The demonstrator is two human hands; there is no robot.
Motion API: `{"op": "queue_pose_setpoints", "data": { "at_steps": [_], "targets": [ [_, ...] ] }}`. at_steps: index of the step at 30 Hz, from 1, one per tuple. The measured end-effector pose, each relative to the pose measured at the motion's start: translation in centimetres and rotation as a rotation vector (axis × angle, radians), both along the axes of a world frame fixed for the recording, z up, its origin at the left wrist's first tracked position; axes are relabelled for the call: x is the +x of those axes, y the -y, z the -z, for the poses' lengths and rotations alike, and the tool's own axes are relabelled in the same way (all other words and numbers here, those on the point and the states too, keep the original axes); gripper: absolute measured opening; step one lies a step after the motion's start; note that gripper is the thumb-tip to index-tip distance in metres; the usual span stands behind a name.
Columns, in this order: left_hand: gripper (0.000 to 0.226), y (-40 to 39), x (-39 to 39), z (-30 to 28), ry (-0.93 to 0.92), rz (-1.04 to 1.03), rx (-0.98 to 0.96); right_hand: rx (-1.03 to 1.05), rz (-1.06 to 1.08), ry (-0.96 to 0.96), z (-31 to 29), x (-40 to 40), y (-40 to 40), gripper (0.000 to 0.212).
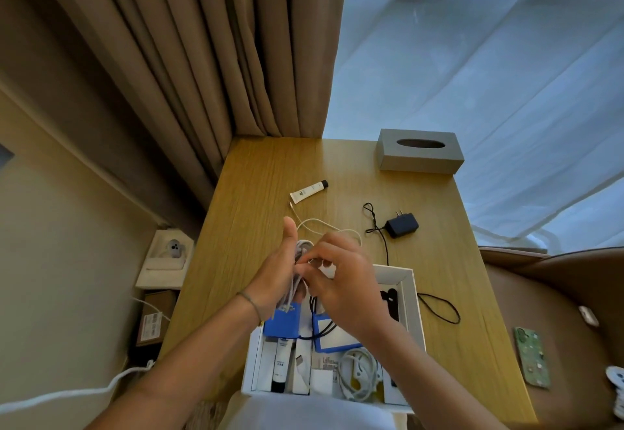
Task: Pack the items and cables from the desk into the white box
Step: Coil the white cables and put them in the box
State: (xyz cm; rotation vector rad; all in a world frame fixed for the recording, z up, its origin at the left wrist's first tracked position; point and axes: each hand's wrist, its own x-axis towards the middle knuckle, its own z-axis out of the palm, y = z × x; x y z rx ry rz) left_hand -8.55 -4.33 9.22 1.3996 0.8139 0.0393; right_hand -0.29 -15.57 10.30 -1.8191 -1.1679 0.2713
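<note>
Above the white box (416,298), both hands hold a white cable (324,225). My left hand (275,274) grips its coiled loops, thumb up. My right hand (341,277) pinches the same cable beside the coil; the loose end trails onto the wooden desk (263,173). Inside the box lie blue packs (282,323), a black-and-white tube (282,362), a coiled white cable (359,372) and small white cartons. A cream tube (309,191) and a black power adapter (401,224) with its black cord (439,308) lie on the desk.
A grey tissue box (420,151) stands at the desk's far right. Brown curtains hang behind the far left corner, sheer ones at the right. A brown chair holds a green phone case (531,357). Boxes and a white cord are on the floor at left.
</note>
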Motion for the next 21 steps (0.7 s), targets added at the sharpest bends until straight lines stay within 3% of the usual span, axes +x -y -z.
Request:
{"op": "queue_pose_setpoints", "data": {
  "at_steps": [2,4,8,11,14,18,21],
  "targets": [
    [0.085,0.4,-0.2,-0.2,0.025,0.045,-0.138,0.039,0.058,0.064,0.9,0.0,0.3,0.008],
    [0.082,0.8,-0.3,-0.1,0.031,0.098,-0.187,0.042,0.079,-0.04,1.5,0.1,0.7,0.016],
    [0.075,1.9,-0.4,0.7,0.023,0.155,-0.185,0.014,0.057,-0.221,2.3,0.6,1.3,0.031],
    [0.066,2.7,0.0,2.3,0.016,0.101,-0.094,-0.038,0.022,-0.274,2.8,1.6,2.1,0.025],
    [0.062,3.7,0.2,4.6,-0.071,0.093,0.1,-0.122,0.084,-0.331,4.1,2.7,3.7,0.023],
    [0.076,5.0,-1.0,8.6,-0.286,0.394,0.604,-0.211,0.16,-0.378,6.2,3.2,6.4,0.023],
    [0.091,6.1,-1.5,10.9,-0.32,0.617,0.913,-0.277,0.173,-0.384,7.5,2.8,8.1,0.027]
  ]
}}
